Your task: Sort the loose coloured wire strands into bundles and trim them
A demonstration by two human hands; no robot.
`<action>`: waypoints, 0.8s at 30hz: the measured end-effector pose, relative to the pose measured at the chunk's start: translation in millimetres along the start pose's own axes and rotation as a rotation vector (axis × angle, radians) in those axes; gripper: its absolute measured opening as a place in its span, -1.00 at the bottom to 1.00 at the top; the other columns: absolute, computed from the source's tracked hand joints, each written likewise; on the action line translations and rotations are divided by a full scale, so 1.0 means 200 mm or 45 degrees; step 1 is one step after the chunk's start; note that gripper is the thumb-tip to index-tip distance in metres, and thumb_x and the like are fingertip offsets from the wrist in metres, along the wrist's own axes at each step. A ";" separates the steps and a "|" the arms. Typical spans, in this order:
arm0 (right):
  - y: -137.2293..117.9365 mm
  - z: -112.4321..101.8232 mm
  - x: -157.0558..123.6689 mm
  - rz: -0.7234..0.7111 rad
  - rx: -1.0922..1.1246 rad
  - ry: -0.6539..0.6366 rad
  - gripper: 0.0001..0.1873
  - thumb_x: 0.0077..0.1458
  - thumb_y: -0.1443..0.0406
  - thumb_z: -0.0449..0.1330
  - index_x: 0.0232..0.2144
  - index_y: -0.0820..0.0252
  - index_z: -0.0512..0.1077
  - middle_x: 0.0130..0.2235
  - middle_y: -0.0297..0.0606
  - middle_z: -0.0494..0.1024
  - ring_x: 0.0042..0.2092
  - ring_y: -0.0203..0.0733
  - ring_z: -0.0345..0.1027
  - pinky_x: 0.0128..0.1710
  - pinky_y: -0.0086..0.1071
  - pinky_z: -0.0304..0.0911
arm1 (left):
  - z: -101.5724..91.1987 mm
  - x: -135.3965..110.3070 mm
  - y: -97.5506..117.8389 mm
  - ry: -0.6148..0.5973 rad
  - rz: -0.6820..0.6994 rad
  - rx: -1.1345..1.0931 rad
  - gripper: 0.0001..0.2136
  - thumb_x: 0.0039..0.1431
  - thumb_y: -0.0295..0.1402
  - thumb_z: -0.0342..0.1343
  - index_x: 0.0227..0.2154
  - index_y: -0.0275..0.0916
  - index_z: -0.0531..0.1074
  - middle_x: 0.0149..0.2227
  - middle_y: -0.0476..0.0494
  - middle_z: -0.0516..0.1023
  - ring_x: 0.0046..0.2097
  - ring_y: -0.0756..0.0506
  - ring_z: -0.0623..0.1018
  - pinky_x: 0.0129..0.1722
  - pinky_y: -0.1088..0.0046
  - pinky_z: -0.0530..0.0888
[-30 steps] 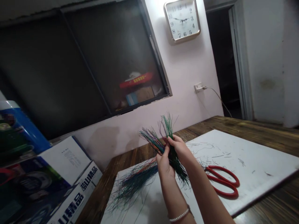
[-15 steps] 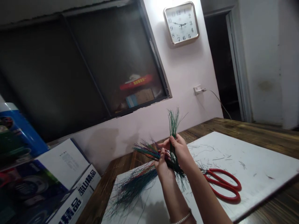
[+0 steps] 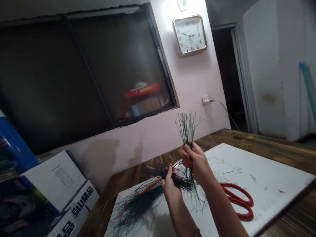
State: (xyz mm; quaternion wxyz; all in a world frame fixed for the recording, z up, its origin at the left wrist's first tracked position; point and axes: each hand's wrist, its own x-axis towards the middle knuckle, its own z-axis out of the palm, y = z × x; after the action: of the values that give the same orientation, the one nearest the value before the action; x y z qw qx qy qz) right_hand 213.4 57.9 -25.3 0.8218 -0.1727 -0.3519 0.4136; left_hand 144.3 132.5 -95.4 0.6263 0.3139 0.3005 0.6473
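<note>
My right hand [image 3: 195, 159] is closed around a bunch of thin green wires [image 3: 187, 126], whose tips fan out above the fist and whose lower ends hang beneath it. Lower and to the left, my left hand [image 3: 171, 184] grips a bundle of multicoloured wires [image 3: 156, 171], dark with green, purple and blue strands. Under the left hand a larger pile of wires [image 3: 140, 200], blue-green with some orange, lies on the white board [image 3: 271, 164]. Red-handled scissors [image 3: 243, 200] rest on the board beside my right forearm, their blades hidden behind it.
Short wire clippings [image 3: 228, 172] are scattered over the board, which lies on a dark wooden table [image 3: 237, 136]. White and blue boxes [image 3: 66, 184] stand at the left. Behind are a window, a wall clock [image 3: 190, 34] and a socket [image 3: 205, 100] with a plugged-in cable.
My right hand has moved up and right with the green wires, away from my left hand. The green tips are spread wider. The view has shifted slightly.
</note>
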 end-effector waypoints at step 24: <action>0.00 -0.19 0.11 0.046 -0.828 0.255 -0.80 -0.10 0.25 0.22 -0.62 0.29 0.42 -0.59 -0.28 0.47 -0.52 -0.25 0.33 -0.54 -0.43 0.17 | 0.17 -0.13 0.09 -0.474 -0.077 0.437 -0.68 -0.41 -0.52 0.38 -0.44 -0.37 0.52 -0.52 -0.06 0.56 -0.41 -0.06 0.48 -0.38 0.50 0.35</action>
State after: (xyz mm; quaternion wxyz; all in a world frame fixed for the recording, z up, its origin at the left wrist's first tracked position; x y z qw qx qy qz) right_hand 250.2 76.4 -43.1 0.7466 -0.4718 -0.3797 0.2752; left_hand 160.2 106.3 -60.4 0.6275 0.5204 0.2946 0.4988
